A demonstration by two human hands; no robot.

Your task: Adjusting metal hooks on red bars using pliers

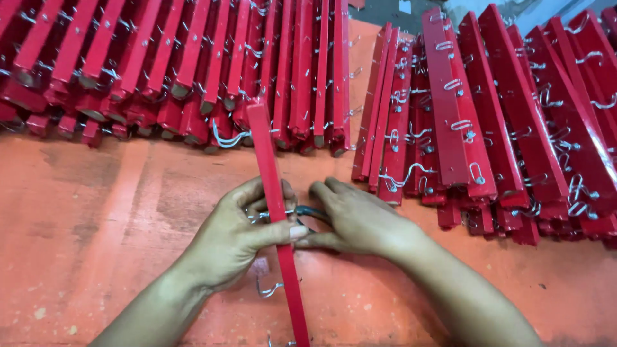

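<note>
A long narrow red wooden strip [272,173] with metal wire hooks stands on edge across the middle of the red table. My left hand [241,234] wraps around it, thumb pressed over its near face. My right hand [360,222] sits just to the right of the strip, fingers curled around a dark-handled tool [313,213] that is mostly hidden and touches the strip near a wire hook [268,289]. Whether the tool's tip grips a hook is hidden by my fingers.
A dense stack of red hooked strips [180,71] fills the far left. Another leaning stack of strips [495,122] fills the right side. The worn red table surface [96,212] shows in front of them.
</note>
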